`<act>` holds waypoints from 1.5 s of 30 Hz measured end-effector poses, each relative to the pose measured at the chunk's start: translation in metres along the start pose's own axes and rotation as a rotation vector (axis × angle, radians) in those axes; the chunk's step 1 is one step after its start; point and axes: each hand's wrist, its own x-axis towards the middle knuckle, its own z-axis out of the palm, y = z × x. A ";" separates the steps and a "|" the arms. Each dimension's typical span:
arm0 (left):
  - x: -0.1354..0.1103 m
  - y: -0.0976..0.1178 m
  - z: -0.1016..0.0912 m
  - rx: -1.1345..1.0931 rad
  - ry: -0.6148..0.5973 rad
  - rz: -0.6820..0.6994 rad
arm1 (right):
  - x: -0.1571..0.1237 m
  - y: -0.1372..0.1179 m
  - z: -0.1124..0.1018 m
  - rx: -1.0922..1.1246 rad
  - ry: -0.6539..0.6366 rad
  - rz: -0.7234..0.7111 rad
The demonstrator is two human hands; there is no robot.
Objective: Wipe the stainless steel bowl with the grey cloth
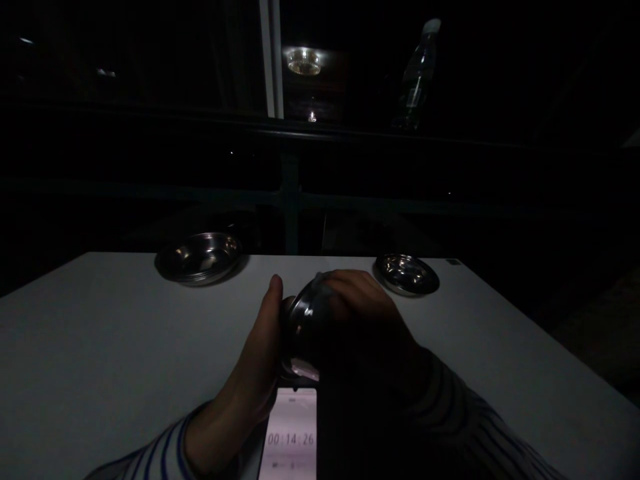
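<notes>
The scene is very dark. Both my hands hold a small shiny metal bowl (304, 320) above the white table (100, 347), tilted on its side. My left hand (255, 373) cups its left rim with the thumb up. My right hand (365, 307) lies over its top and right side, fingers curled on it. Just below the bowl a lit phone (291, 433) lies on the table, its screen reading 00:14:26.
A larger metal bowl (200, 258) sits at the table's far left edge and a small metal dish (407, 273) at the far right. Behind the table runs a dark railing (290, 200); a plastic bottle (417, 73) and a ceiling light reflection show beyond.
</notes>
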 end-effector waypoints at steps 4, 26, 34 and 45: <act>-0.001 0.000 0.001 -0.009 0.027 0.008 | -0.002 0.000 0.003 0.035 0.072 0.060; 0.013 0.015 -0.010 0.004 0.092 0.082 | 0.001 0.012 0.000 0.306 0.115 0.182; 0.017 0.035 -0.015 -0.172 0.128 0.352 | -0.006 0.008 0.015 0.319 0.236 0.364; 0.023 0.032 -0.015 -0.406 0.072 0.313 | -0.029 0.006 0.037 -0.155 0.330 -0.241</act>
